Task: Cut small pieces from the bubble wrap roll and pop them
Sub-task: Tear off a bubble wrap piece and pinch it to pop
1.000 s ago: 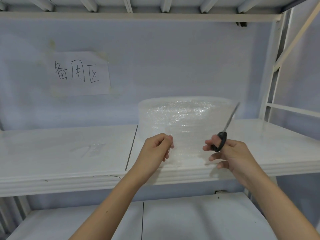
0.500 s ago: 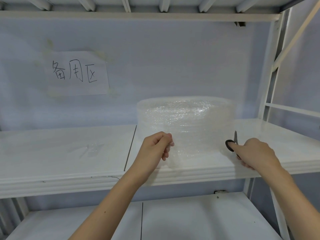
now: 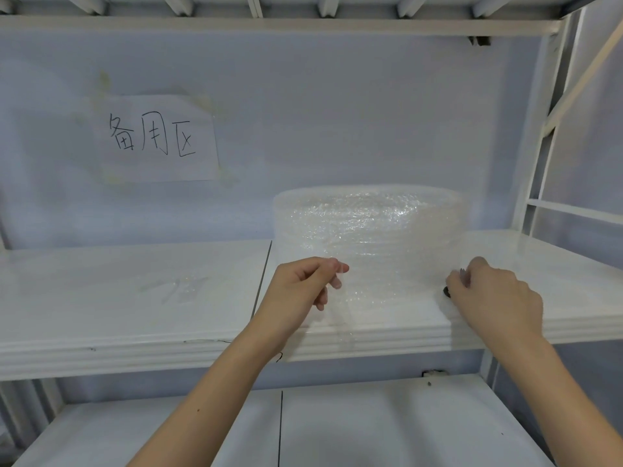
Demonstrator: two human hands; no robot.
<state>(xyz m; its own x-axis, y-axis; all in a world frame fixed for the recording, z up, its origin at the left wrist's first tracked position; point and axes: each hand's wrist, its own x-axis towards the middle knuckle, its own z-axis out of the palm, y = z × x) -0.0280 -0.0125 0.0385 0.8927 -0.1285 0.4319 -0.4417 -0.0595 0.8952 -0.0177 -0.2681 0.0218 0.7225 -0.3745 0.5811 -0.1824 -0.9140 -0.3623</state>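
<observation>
Currently: bubble wrap roll upright on white shelf, right of centre, just right of the seam between the two shelf boards. Loose sheet of wrap pulled off the roll toward 6 o'clock, hanging over the shelf front edge. Left hand at 9 o'clock of the roll base, fingers curled, pinching the upper left edge of the loose sheet. Right hand at 4 o'clock of the roll base, knuckles up, fingers curled down around scissors; only a dark bit of handle visible at the hand's left side, blades hidden, cannot tell whether open. Paper sign with handwritten characters taped to the back wall, at 10 o'clock from the roll. Lower shelf visible beneath both forearms.
</observation>
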